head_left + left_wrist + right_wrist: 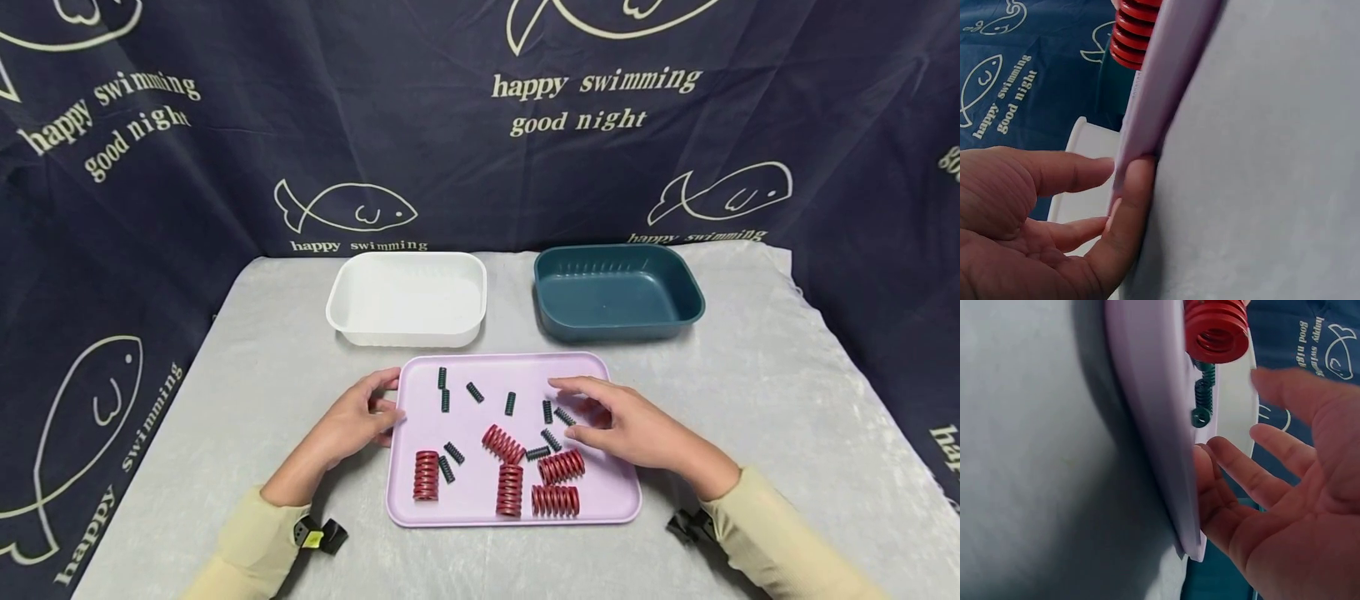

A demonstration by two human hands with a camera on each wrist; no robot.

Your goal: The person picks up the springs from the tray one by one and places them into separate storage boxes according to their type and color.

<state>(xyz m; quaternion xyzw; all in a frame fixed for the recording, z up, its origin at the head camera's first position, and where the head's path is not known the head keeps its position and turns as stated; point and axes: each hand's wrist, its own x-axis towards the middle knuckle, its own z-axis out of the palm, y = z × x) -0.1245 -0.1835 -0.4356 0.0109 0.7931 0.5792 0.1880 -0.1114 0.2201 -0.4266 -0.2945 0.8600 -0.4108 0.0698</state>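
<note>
A pink tray [465, 425] lies on the table with several red coil springs [426, 476] and several small dark green springs [510, 403] scattered on it. At the tray's left edge, my left hand [358, 421] pinches the rim, thumb [1079, 172] on top and a finger along the outer side. My right hand [622, 421] hovers over the tray's right side, fingers spread and holding nothing. Its thumb and index fingertips are close to a cluster of green springs [564, 416]. In the right wrist view its lower fingers [1216, 500] are right at the tray's edge.
Behind the tray stand a white bin [408, 333] on the left and a dark teal bin [618, 329] on the right. A grey cloth [225, 417] covers the table. A navy printed curtain [465, 167] hangs behind and at both sides.
</note>
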